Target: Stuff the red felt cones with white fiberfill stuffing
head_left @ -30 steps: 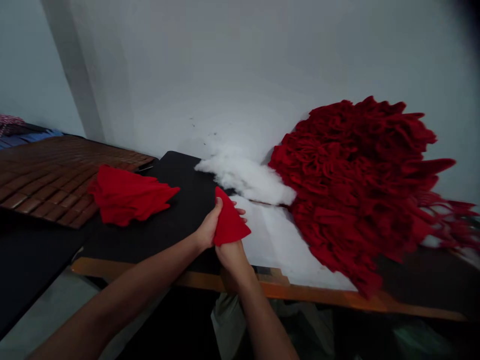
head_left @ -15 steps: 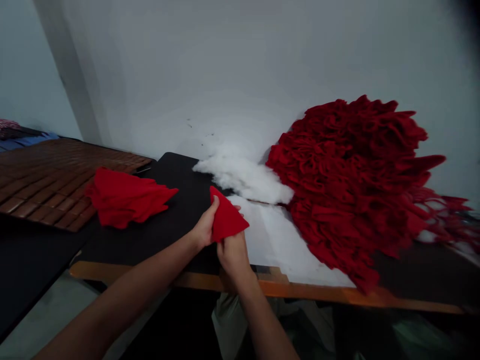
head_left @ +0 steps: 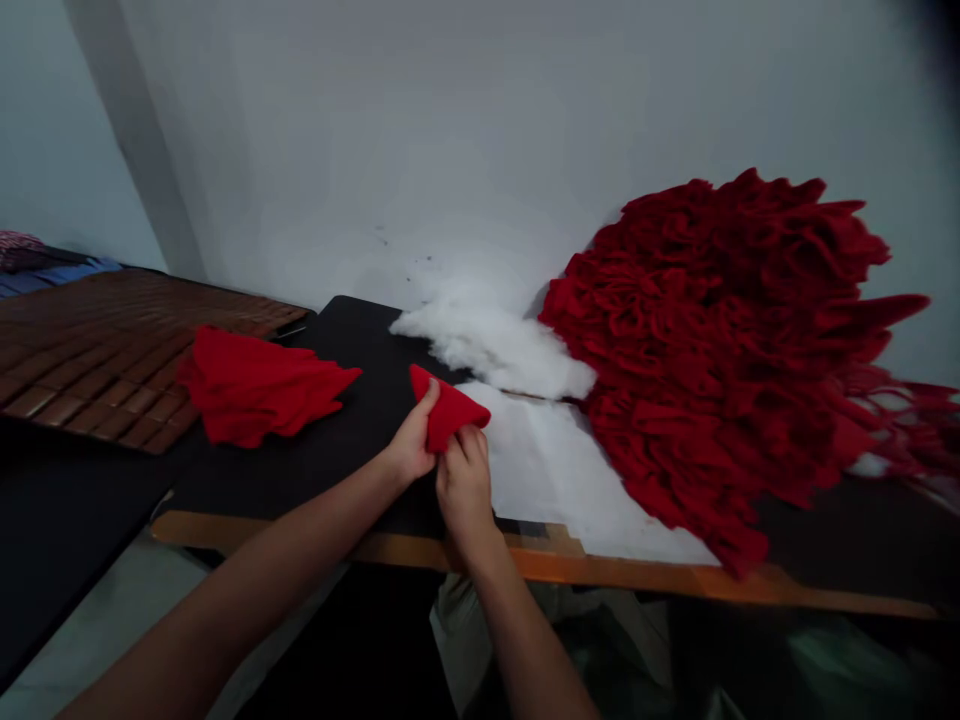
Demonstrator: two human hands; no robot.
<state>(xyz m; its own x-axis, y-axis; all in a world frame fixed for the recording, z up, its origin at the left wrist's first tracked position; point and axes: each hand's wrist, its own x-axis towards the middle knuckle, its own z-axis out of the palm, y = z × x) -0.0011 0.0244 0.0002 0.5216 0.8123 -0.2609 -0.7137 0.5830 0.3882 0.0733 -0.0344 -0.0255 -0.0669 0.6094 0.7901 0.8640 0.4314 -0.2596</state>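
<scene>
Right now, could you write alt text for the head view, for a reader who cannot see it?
The left hand and right hand hold a small red cloth triangle, with white stuffing and a large ruffled red cloth heap beyond.

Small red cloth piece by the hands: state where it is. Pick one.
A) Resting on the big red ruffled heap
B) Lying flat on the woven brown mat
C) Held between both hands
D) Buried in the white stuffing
C. The small red cloth piece is gripped between the left hand and the right hand, over the black board.
</scene>
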